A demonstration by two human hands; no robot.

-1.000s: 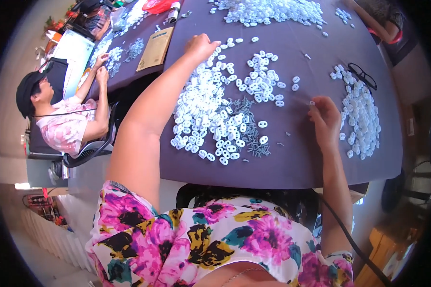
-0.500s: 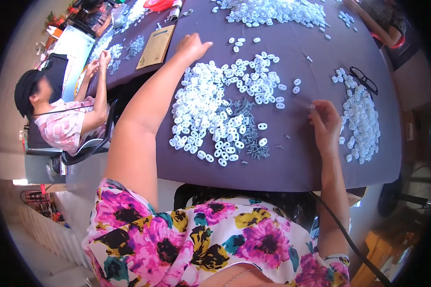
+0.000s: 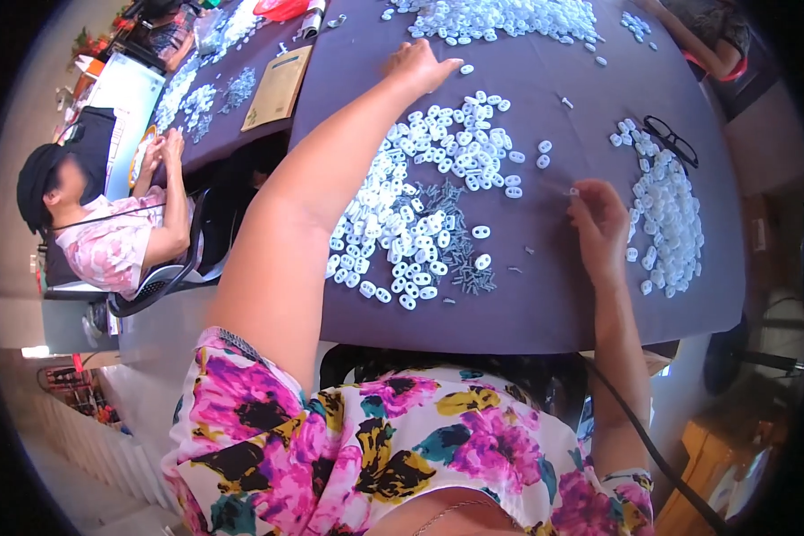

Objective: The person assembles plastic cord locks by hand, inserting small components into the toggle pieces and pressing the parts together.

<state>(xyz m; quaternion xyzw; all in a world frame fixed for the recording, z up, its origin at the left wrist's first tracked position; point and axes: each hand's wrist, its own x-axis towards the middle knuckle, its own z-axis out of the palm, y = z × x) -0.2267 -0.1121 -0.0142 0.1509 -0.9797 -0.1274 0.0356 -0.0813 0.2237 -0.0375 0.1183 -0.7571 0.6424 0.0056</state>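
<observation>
Left hand (image 3: 417, 64): arm stretched far across the purple table (image 3: 545, 304), palm down, fingers loosely spread and flat on the cloth, grasping nothing. It lies just beyond the far end of the big heap of white rings (image 3: 424, 210); one loose ring (image 3: 466, 69) sits just beside its fingertips.

Right hand (image 3: 598, 223): fingers pinched together on a small white piece (image 3: 573, 190) at the fingertips. The piece is too small to tell its long axis or which way it points.

Heap of white rings: a long spread, its long axis running from the near table edge away toward the left hand. A patch of small grey metal pins (image 3: 460, 250) lies mixed in at its near right side.

Second pile of white rings (image 3: 665, 219): just right of the right hand, with black glasses (image 3: 670, 140) at its far end.

Third pile (image 3: 500, 18): along the far edge.

Brown envelope (image 3: 279, 87): far left of the table.

Another person (image 3: 107, 232): seated at the left, hands at a separate pile.
</observation>
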